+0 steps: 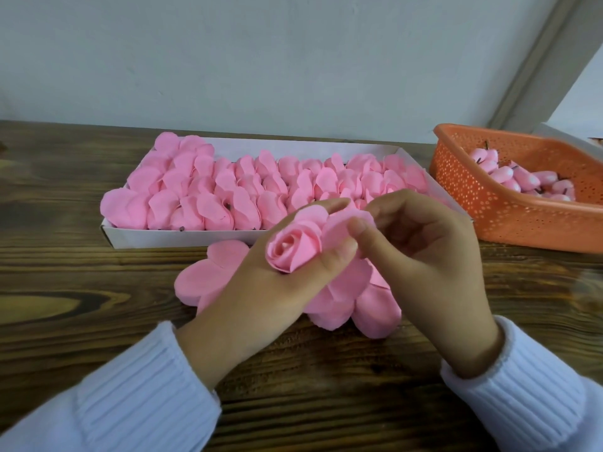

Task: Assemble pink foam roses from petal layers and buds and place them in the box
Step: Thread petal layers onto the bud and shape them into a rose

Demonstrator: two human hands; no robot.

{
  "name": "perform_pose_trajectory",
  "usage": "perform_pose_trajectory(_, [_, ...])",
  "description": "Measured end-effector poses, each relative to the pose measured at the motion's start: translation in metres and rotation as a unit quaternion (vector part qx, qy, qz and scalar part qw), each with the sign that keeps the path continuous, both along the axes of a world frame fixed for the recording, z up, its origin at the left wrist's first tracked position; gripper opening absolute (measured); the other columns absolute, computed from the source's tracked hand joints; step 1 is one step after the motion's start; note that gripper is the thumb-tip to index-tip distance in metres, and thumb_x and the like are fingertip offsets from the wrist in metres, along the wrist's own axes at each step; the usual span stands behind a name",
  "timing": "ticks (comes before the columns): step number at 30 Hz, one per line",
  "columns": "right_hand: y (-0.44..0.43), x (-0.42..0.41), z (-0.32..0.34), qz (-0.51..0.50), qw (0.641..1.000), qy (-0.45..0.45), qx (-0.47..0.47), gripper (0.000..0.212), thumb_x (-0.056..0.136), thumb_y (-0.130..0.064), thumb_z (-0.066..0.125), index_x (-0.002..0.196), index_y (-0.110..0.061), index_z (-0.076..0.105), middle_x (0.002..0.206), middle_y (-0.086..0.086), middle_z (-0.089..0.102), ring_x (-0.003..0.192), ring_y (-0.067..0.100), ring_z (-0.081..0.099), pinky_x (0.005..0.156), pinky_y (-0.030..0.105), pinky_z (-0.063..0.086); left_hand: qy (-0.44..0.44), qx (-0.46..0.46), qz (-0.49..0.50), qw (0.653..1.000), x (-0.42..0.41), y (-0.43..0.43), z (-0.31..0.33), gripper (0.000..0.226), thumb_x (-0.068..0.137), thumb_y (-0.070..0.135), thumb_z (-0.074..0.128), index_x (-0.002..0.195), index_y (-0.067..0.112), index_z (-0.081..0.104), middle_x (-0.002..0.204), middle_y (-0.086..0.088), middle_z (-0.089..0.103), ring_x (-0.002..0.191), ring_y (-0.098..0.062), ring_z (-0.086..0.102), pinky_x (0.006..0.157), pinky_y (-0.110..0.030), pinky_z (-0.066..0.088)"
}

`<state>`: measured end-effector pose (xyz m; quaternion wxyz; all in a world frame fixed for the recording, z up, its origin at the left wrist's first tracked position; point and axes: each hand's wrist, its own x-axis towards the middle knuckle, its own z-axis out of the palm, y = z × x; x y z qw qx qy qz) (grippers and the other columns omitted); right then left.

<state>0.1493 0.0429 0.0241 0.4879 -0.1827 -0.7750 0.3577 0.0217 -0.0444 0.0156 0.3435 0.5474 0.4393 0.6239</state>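
Dark wooden surface [81, 288] below; at the back, the long white cardboard box [182, 238], nearly full of finished pink roses [248, 190]. To its right, the orange perforated plastic basket [509, 223] of buds [522, 181]. Flat pink foam petal layers [202, 282] lie stacked just in front of the box. Above them the left hand [270, 298] grips the half-built pink foam rose [292, 251], fingers [329, 206] curled round it; the right hand [430, 265] pinches an outer petal [341, 234] between thumb and forefinger. Tug too hard and the thin foam may tear, or the bud slip loose.
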Motion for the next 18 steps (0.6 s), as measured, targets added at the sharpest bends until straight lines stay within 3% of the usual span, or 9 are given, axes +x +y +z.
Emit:
perform_pose_trajectory(3, [-0.0006, 0.0005, -0.0012, -0.012, 1.0, 0.006, 0.002, 0.007, 0.081, -0.016, 0.069, 0.076, -0.015, 0.064, 0.064, -0.001, 0.065, 0.055, 0.011, 0.061, 0.053, 0.017, 0.046, 0.035, -0.018, 0.008, 0.999, -0.0024, -0.0002, -0.0029, 0.024, 0.083, 0.045, 0.067, 0.104, 0.056, 0.061, 0.076, 0.029, 0.068, 0.074, 0.014, 0.063, 0.062, -0.001, 0.043])
perform_pose_trajectory(7, [-0.0042, -0.0003, 0.0005, 0.013, 0.999, 0.013, 0.026, 0.01, 0.082, -0.012, 0.069, 0.079, -0.019, 0.063, 0.064, -0.013, 0.064, 0.059, 0.001, 0.06, 0.057, 0.009, 0.043, 0.032, -0.03, 0.013, 0.999, -0.0033, 0.001, -0.0059, 0.029, 0.073, 0.048, 0.066, 0.102, 0.048, 0.066, 0.095, 0.022, 0.071, 0.092, 0.007, 0.064, 0.073, -0.007, 0.047])
perform_pose_trajectory(10, [-0.0049, -0.0003, 0.0008, 0.041, 0.998, 0.008, 0.046, 0.007, 0.085, -0.011, 0.068, 0.084, -0.018, 0.065, 0.069, -0.01, 0.066, 0.065, 0.001, 0.062, 0.063, 0.011, 0.045, 0.02, -0.021, 0.01, 1.0, -0.0019, 0.0005, -0.0059, 0.016, 0.075, 0.04, 0.075, 0.087, 0.05, 0.07, 0.074, 0.025, 0.07, 0.069, 0.012, 0.063, 0.057, -0.002, 0.044])
perform_pose_trajectory(14, [-0.0024, 0.0009, -0.0006, 0.06, 0.997, 0.033, 0.029, 0.011, 0.087, -0.004, 0.062, 0.087, -0.014, 0.064, 0.077, -0.003, 0.068, 0.071, 0.008, 0.064, 0.067, 0.017, 0.048, 0.007, -0.006, 0.031, 0.999, -0.0009, 0.0002, -0.0045, 0.009, 0.078, 0.039, 0.069, 0.082, 0.046, 0.073, 0.079, 0.023, 0.072, 0.078, 0.01, 0.066, 0.064, -0.004, 0.046])
perform_pose_trajectory(18, [0.0023, -0.0016, -0.0037, 0.09, 0.992, 0.051, -0.071, 0.035, 0.068, 0.016, 0.044, 0.089, -0.009, 0.058, 0.085, -0.001, 0.063, 0.083, 0.011, 0.061, 0.073, 0.021, 0.048, -0.055, -0.012, 0.073, 0.996, -0.0053, 0.0045, -0.0082, 0.011, 0.073, 0.047, 0.07, 0.073, 0.036, 0.071, 0.059, 0.012, 0.063, 0.052, 0.001, 0.057, 0.047, -0.015, 0.044])
